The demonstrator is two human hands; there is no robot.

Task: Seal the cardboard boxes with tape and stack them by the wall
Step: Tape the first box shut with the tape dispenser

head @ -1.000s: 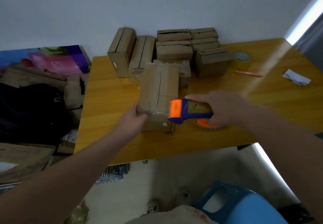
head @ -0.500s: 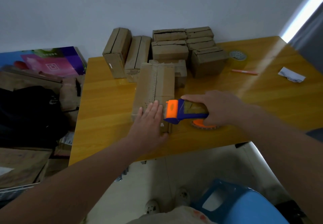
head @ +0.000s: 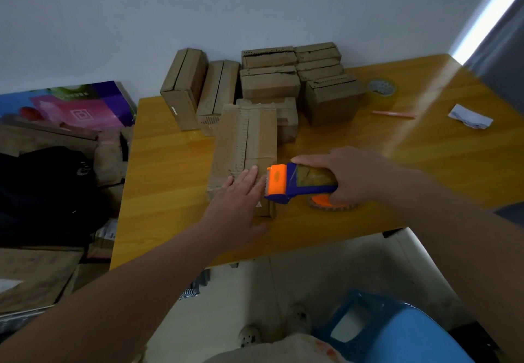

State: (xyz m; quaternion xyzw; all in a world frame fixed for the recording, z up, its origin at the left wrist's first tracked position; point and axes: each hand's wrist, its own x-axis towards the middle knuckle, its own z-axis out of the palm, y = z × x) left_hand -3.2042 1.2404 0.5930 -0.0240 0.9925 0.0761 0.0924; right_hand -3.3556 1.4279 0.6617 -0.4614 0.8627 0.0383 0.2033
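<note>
Here, left grip [head: 235, 206] spread flat on creased cardboard box [head: 246, 135], right grip [head: 357, 178] clamped round tape dispenser [head: 297, 184].

An orange pen [head: 394, 114] and crumpled paper [head: 470, 116] lie far right on the table [head: 170, 192]; a blue stool [head: 397, 331] stands near.

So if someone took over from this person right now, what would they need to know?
Left hand flat, pressing the near end of the front box on the table.
Right hand grips the tape dispenser, orange head at that box's right edge.
Done: other boxes stand by the wall.
Left: finish taping this box, then stack it there; its tape is too unclear to judge.
</note>
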